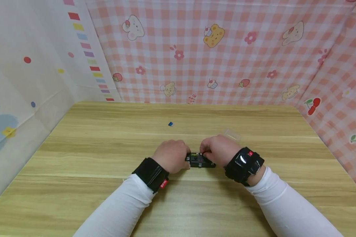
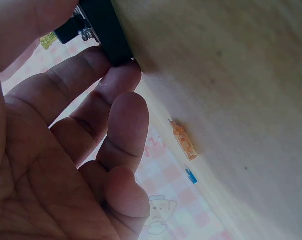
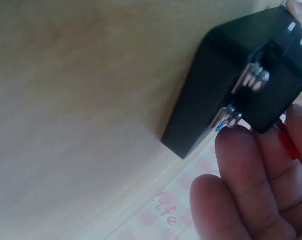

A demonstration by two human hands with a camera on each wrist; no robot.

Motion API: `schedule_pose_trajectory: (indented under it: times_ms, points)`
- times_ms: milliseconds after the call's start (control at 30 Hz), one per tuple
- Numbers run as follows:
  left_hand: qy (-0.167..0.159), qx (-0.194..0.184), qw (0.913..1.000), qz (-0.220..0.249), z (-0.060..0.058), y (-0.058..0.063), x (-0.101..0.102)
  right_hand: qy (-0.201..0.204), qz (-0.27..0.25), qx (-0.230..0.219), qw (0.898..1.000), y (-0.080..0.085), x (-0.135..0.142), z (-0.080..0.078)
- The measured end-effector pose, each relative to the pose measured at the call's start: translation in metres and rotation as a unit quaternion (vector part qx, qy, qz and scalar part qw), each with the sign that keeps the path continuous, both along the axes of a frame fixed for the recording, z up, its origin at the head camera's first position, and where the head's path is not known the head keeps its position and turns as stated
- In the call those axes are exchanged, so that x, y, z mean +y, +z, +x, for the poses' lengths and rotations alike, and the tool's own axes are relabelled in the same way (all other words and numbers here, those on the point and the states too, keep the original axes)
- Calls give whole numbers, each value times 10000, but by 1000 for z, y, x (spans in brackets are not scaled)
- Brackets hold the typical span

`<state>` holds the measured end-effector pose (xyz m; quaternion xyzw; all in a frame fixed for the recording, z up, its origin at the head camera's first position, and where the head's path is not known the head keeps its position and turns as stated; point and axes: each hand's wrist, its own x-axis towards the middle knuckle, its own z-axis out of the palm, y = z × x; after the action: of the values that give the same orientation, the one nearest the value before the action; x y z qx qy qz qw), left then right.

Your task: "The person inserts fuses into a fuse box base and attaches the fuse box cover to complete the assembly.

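Observation:
A black fuse block (image 1: 200,162) with metal terminals lies on the table between both hands. My left hand (image 1: 172,156) grips its left end, thumb on the near side and fingers on the far side. In the left wrist view, fingertips touch the block's dark edge (image 2: 113,37). At the right part of the block, my right hand (image 1: 221,149) pinches a small red blade fuse (image 3: 289,144). One metal prong of that fuse shows close against the block's side in the right wrist view. Its other fingers lie curved beside the terminals (image 3: 231,117).
Beyond the hands lies a blue blade fuse (image 1: 170,124). The left wrist view also shows an orange blade fuse (image 2: 183,142) on the table (image 1: 86,148). A clear plastic piece (image 1: 232,134) sits behind my right hand. Patterned cloth (image 1: 178,39) borders the table's back.

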<state>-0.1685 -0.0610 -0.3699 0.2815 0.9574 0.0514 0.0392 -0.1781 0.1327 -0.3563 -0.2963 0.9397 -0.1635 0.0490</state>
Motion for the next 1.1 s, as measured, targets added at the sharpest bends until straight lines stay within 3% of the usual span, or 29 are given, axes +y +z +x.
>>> schedule_pose_trajectory:
  times_ms: [1100]
  points:
    - [67,-72,10000,0,1,0,1,144,295,234,9992,-2,1,0]
